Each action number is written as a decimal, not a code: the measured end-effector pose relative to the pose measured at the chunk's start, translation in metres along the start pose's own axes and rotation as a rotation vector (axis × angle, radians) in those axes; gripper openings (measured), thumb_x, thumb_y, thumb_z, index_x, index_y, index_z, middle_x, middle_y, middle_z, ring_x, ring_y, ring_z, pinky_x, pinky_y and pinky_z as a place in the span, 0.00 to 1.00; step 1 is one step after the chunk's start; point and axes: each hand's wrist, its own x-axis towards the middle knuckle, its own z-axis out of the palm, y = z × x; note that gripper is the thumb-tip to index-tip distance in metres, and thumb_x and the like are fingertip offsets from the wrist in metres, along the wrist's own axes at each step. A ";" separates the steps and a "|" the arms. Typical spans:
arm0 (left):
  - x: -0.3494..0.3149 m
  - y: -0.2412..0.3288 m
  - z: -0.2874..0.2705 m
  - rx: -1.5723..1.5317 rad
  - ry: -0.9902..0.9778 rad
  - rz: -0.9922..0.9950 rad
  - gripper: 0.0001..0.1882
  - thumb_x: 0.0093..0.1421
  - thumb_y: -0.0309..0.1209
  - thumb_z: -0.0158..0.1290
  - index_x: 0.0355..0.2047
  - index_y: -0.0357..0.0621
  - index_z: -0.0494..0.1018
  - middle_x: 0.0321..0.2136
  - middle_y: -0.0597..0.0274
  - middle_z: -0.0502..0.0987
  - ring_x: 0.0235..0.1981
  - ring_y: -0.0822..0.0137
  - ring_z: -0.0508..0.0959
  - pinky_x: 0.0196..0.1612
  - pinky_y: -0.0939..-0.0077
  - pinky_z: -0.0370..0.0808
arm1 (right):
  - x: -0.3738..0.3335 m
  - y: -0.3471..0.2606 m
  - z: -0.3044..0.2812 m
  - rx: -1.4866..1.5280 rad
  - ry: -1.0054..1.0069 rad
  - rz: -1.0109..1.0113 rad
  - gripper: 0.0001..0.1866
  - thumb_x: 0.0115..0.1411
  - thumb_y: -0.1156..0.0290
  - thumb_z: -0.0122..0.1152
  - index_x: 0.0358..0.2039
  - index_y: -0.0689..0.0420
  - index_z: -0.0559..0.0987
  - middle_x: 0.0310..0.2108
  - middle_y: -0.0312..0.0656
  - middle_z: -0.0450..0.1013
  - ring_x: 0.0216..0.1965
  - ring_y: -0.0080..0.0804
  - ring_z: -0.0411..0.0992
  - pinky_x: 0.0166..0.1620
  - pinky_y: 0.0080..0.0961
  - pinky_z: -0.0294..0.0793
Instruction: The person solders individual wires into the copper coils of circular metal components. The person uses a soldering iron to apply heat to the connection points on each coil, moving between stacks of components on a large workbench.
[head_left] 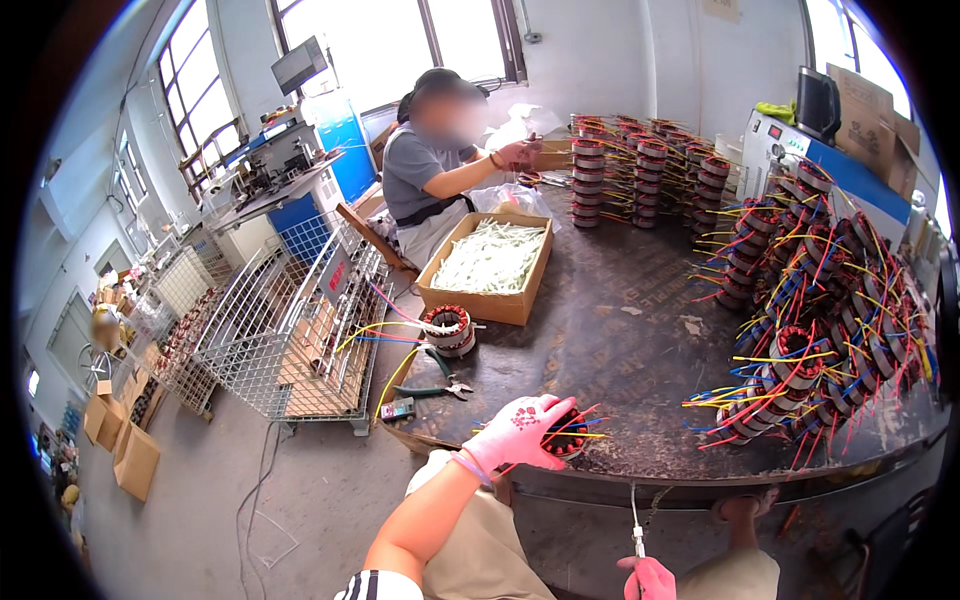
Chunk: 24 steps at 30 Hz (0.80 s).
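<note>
At left hand (522, 432), one stator (567, 443)

Bright daylight, blown-out windows (375, 40), shadow under the table (640, 345), fisheye-bent edges, black corners

Red characters mark a grey plate (336, 273) on the wire cage (260, 360) at left, darker printed characters stand on the cardboard box (862, 112) at far right, and faint, worn lettering repeats across the counter (620, 315), too blurred to read.
</note>
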 end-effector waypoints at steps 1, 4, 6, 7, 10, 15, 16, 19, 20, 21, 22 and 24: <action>0.000 -0.001 0.000 0.000 0.013 0.011 0.51 0.39 0.48 0.66 0.62 0.40 0.59 0.53 0.46 0.68 0.51 0.48 0.71 0.53 0.61 0.69 | 0.000 0.000 0.001 -0.004 -0.006 -0.007 0.16 0.68 0.60 0.48 0.42 0.60 0.77 0.14 0.24 0.57 0.14 0.12 0.50 0.18 0.13 0.46; 0.000 -0.002 0.000 0.015 0.054 0.046 0.51 0.39 0.48 0.67 0.61 0.41 0.60 0.53 0.46 0.68 0.51 0.47 0.71 0.53 0.61 0.69 | -0.003 0.000 0.003 -0.007 0.008 -0.001 0.16 0.68 0.60 0.48 0.42 0.60 0.77 0.14 0.24 0.58 0.14 0.11 0.51 0.18 0.12 0.46; 0.005 0.003 0.002 0.032 0.075 0.073 0.50 0.38 0.48 0.67 0.61 0.41 0.60 0.52 0.46 0.68 0.50 0.47 0.71 0.53 0.61 0.69 | -0.002 0.003 0.000 0.018 0.019 0.005 0.17 0.68 0.60 0.48 0.42 0.60 0.77 0.14 0.24 0.58 0.14 0.11 0.51 0.18 0.12 0.46; 0.009 0.004 -0.002 0.017 0.150 0.135 0.48 0.37 0.45 0.68 0.57 0.40 0.63 0.49 0.47 0.70 0.48 0.47 0.73 0.51 0.61 0.71 | 0.000 0.005 -0.002 0.035 0.032 0.004 0.17 0.68 0.60 0.47 0.42 0.60 0.77 0.14 0.24 0.58 0.15 0.11 0.51 0.18 0.12 0.46; 0.017 0.010 -0.010 -0.037 0.081 0.098 0.43 0.35 0.43 0.68 0.50 0.38 0.66 0.43 0.47 0.73 0.43 0.47 0.74 0.47 0.60 0.72 | 0.007 0.010 -0.013 -0.012 -0.040 0.036 0.18 0.68 0.60 0.47 0.43 0.64 0.75 0.15 0.30 0.64 0.15 0.14 0.55 0.19 0.14 0.51; 0.001 -0.009 0.010 -0.032 0.164 0.067 0.48 0.34 0.43 0.69 0.55 0.36 0.64 0.48 0.46 0.72 0.48 0.48 0.73 0.52 0.61 0.71 | 0.012 -0.011 -0.018 -0.082 -0.129 0.125 0.20 0.69 0.57 0.44 0.43 0.64 0.74 0.14 0.28 0.61 0.14 0.13 0.53 0.18 0.15 0.51; 0.002 -0.005 0.013 -0.003 0.116 0.022 0.51 0.34 0.43 0.70 0.59 0.36 0.62 0.51 0.47 0.70 0.51 0.48 0.72 0.55 0.61 0.69 | 0.011 -0.015 -0.021 -0.092 -0.122 0.121 0.21 0.69 0.56 0.44 0.44 0.64 0.74 0.14 0.27 0.59 0.15 0.13 0.52 0.19 0.15 0.50; 0.010 0.001 0.018 -0.020 0.111 0.040 0.51 0.34 0.43 0.70 0.59 0.37 0.62 0.53 0.46 0.69 0.53 0.48 0.70 0.56 0.61 0.68 | 0.010 -0.025 -0.031 -0.120 -0.130 0.138 0.22 0.69 0.56 0.44 0.44 0.64 0.73 0.14 0.27 0.59 0.16 0.13 0.52 0.19 0.15 0.50; 0.011 0.000 0.018 -0.034 0.108 0.050 0.51 0.35 0.43 0.70 0.59 0.36 0.62 0.53 0.46 0.69 0.54 0.48 0.70 0.57 0.61 0.67 | 0.011 -0.024 -0.031 -0.099 -0.139 0.134 0.21 0.69 0.56 0.44 0.44 0.64 0.74 0.14 0.27 0.59 0.16 0.13 0.53 0.19 0.16 0.50; 0.012 0.000 0.019 -0.049 0.107 0.058 0.51 0.35 0.42 0.70 0.59 0.36 0.62 0.53 0.46 0.69 0.54 0.48 0.70 0.57 0.61 0.67 | 0.012 -0.022 -0.030 -0.073 -0.127 0.142 0.20 0.69 0.57 0.45 0.44 0.64 0.74 0.14 0.27 0.60 0.16 0.14 0.53 0.20 0.15 0.51; 0.012 0.000 0.020 -0.066 0.108 0.064 0.51 0.35 0.42 0.70 0.59 0.36 0.62 0.54 0.46 0.68 0.54 0.48 0.69 0.57 0.60 0.67 | 0.012 -0.020 -0.029 -0.051 -0.115 0.151 0.19 0.69 0.59 0.45 0.44 0.63 0.74 0.14 0.27 0.61 0.17 0.14 0.54 0.21 0.15 0.51; 0.011 -0.008 0.020 -0.073 0.132 0.108 0.50 0.35 0.43 0.70 0.58 0.36 0.63 0.53 0.46 0.69 0.54 0.48 0.70 0.57 0.60 0.67 | 0.017 -0.014 -0.023 -0.038 -0.116 0.138 0.18 0.69 0.60 0.46 0.44 0.63 0.75 0.15 0.27 0.62 0.17 0.14 0.55 0.21 0.15 0.51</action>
